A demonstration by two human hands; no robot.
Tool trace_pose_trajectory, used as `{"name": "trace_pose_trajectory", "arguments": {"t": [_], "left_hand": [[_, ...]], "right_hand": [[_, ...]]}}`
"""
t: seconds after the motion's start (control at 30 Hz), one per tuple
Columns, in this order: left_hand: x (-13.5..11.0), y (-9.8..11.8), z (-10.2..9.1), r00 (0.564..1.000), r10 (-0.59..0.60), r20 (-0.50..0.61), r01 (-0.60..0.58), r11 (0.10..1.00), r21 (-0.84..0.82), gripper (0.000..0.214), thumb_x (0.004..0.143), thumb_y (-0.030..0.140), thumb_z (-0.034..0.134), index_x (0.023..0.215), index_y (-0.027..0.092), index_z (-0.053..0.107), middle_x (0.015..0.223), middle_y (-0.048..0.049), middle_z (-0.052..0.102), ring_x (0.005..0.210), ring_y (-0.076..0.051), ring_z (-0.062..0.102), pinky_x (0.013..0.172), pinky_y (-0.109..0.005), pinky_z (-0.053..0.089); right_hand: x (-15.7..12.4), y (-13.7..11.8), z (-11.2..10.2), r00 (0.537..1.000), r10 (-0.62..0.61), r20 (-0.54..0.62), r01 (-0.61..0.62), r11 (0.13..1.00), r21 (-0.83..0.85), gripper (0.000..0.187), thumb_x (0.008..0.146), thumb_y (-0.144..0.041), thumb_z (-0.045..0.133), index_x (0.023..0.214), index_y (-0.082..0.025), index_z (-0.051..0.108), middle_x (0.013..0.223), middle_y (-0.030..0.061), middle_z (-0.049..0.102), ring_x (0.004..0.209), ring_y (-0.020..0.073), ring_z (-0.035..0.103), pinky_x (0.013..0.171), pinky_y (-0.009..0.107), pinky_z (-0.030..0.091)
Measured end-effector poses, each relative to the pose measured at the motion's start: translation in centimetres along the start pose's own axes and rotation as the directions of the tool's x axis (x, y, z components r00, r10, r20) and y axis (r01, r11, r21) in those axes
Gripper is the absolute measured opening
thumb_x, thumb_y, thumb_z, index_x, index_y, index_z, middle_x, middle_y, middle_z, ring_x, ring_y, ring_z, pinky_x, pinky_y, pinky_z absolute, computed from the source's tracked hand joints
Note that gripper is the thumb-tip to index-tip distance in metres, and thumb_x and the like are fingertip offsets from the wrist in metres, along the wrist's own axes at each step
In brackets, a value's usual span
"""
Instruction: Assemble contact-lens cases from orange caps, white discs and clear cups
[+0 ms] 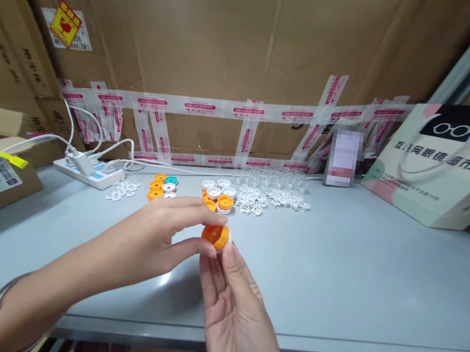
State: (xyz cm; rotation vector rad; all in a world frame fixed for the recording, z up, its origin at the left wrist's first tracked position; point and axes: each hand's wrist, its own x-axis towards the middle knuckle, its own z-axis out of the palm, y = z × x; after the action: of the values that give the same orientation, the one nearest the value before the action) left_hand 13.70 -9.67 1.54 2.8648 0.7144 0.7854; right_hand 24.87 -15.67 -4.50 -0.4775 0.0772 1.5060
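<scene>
An orange plastic cap [220,238] with a white part on its right side is held above the table, its hollow side facing me. My left hand [175,229] pinches it from the left between thumb and fingers. From below and the right, my right hand [230,292] grips the white part with thumb and fingertips. Beyond the hands sit orange and white caps [225,202] in a cluster. Another group of orange, white and teal caps [157,185] lies farther left.
Small white plastic pieces [288,200] and clear cups [273,178] lie at the back of the table [356,274]. A power strip [99,174] with white cables and more white pieces [123,189] are left. A phone [345,156] and a paper bag [446,165] stand right, cardboard [219,40] behind.
</scene>
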Motion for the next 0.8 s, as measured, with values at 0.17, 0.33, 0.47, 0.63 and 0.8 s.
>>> {"name": "trace_pose_trajectory", "arguments": {"t": [0.17, 0.33, 0.47, 0.63, 0.8], "left_hand": [[0.00, 0.34, -0.23, 1.000, 0.022, 0.014, -0.022, 1.000, 0.016, 0.016, 0.081, 0.013, 0.057, 0.096, 0.017, 0.060, 0.088, -0.0016, 0.065, 0.084, -0.013, 0.060, 0.076, -0.021, 0.045], [-0.23, 0.35, -0.50, 0.998, 0.026, 0.057, -0.024, 0.999, -0.037, 0.017, 0.082, 0.007, 0.053, 0.094, 0.018, 0.059, 0.090, -0.0013, 0.063, 0.085, -0.012, 0.058, 0.075, -0.020, 0.044], [-0.38, 0.10, -0.31, 0.999, 0.021, 0.025, -0.021, 1.000, -0.009, 0.018, 0.082, 0.013, 0.057, 0.098, 0.019, 0.058, 0.090, -0.0006, 0.064, 0.083, -0.012, 0.059, 0.076, -0.021, 0.044], [-0.53, 0.33, 0.11, 1.000, -0.012, -0.020, 0.012, 1.000, -0.015, 0.018, 0.082, 0.016, 0.057, 0.099, 0.018, 0.057, 0.090, -0.0006, 0.065, 0.084, -0.012, 0.059, 0.075, -0.020, 0.044], [-0.52, 0.79, 0.19, 0.998, -0.059, -0.032, 0.057, 0.996, -0.072, 0.015, 0.083, 0.016, 0.055, 0.097, 0.018, 0.056, 0.089, 0.0007, 0.065, 0.084, -0.010, 0.059, 0.074, -0.019, 0.044]], "right_hand": [[-0.10, 0.06, -0.01, 1.000, -0.006, 0.022, 0.007, 0.999, -0.036, 0.026, 0.056, -0.019, 0.080, 0.079, -0.012, 0.072, 0.087, 0.0058, 0.073, 0.075, 0.0106, 0.068, 0.072, 0.017, 0.057], [-0.11, -0.01, 0.06, 0.999, -0.013, 0.030, 0.014, 0.999, -0.049, 0.026, 0.052, -0.019, 0.081, 0.076, -0.012, 0.073, 0.084, 0.0053, 0.073, 0.073, 0.0102, 0.068, 0.070, 0.016, 0.057], [-0.08, 0.08, 0.02, 0.999, -0.022, 0.024, 0.023, 0.998, -0.050, 0.028, 0.051, -0.019, 0.081, 0.077, -0.012, 0.073, 0.087, 0.0064, 0.073, 0.074, 0.0105, 0.068, 0.071, 0.016, 0.057], [-0.09, 0.06, 0.05, 1.000, -0.023, 0.006, 0.023, 0.999, -0.029, 0.029, 0.050, -0.019, 0.082, 0.076, -0.012, 0.073, 0.087, 0.0070, 0.073, 0.073, 0.0108, 0.068, 0.070, 0.016, 0.057], [0.00, -0.07, 0.14, 1.000, -0.021, -0.013, 0.021, 1.000, 0.009, 0.026, 0.052, -0.018, 0.081, 0.076, -0.013, 0.072, 0.088, 0.0075, 0.073, 0.078, 0.0123, 0.069, 0.071, 0.017, 0.057]]}}
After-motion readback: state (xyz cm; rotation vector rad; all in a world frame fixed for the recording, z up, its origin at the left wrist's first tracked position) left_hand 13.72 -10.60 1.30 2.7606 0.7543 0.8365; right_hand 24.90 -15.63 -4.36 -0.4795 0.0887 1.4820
